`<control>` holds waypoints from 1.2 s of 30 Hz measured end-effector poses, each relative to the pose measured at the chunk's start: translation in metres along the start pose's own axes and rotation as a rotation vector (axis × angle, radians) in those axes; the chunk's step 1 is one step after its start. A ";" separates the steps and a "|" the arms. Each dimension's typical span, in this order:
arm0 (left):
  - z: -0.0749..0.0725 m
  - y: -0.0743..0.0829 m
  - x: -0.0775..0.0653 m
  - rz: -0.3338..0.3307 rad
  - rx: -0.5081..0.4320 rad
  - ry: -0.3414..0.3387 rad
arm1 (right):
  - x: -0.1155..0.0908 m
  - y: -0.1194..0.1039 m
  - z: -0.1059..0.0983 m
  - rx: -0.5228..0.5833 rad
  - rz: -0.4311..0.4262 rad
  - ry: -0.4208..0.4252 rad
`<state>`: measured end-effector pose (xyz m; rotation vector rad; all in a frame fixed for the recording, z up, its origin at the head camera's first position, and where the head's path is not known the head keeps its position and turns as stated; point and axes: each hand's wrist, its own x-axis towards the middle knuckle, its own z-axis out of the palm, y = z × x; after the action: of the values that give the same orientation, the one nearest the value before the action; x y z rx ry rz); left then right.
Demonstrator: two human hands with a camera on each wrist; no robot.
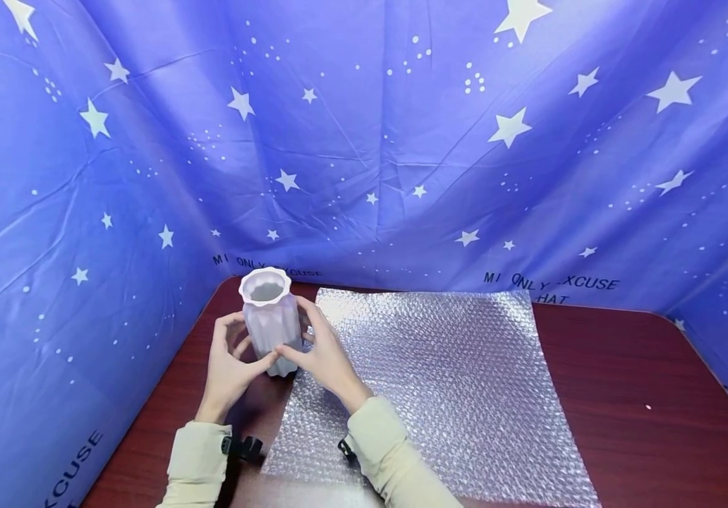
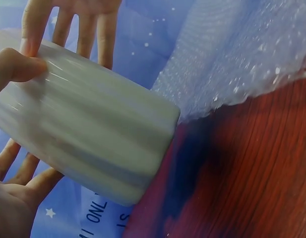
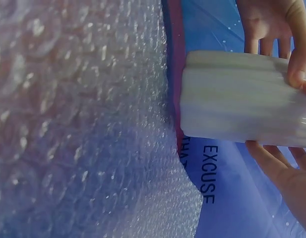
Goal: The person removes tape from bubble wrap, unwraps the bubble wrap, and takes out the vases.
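A white ribbed vase (image 1: 271, 321) with a scalloped rim is held between both hands, its open mouth facing up. The wrist views show its base raised off the table. My left hand (image 1: 227, 367) grips the left side, fingers spread round it and the thumb across the front. From the other side my right hand (image 1: 326, 356) holds the vase, its thumb tip close to the left thumb. In the left wrist view the vase body (image 2: 93, 119) looks smooth and glossy. To the right of the vase lies a sheet of bubble wrap (image 1: 440, 395), flat on the table.
The dark red wooden table (image 1: 643, 367) has rounded back corners. Blue curtains (image 1: 364, 141) with white stars and black lettering enclose the back and sides. A small white speck (image 1: 648, 407) lies on the right part of the table.
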<state>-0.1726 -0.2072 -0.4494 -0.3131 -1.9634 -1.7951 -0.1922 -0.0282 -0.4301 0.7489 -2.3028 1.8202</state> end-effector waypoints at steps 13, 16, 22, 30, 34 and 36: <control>-0.013 -0.008 0.001 -0.034 -0.093 -0.007 | 0.004 0.000 0.015 -0.005 0.041 -0.036; -0.014 -0.010 0.001 -0.025 -0.155 -0.030 | 0.004 0.002 0.017 -0.031 0.031 -0.036; -0.016 -0.019 0.000 -0.030 -0.226 -0.058 | 0.002 0.004 0.020 -0.105 0.014 -0.032; -0.021 -0.024 -0.001 -0.030 -0.251 -0.093 | 0.002 0.005 0.023 -0.180 -0.016 -0.022; -0.025 -0.024 0.000 -0.038 -0.215 -0.101 | 0.003 0.003 0.026 -0.211 -0.031 -0.024; -0.026 -0.024 0.000 -0.037 -0.199 -0.102 | 0.003 0.002 0.027 -0.221 -0.024 -0.028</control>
<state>-0.1788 -0.2355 -0.4696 -0.4435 -1.8715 -2.0401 -0.1900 -0.0541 -0.4381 0.7683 -2.4477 1.5210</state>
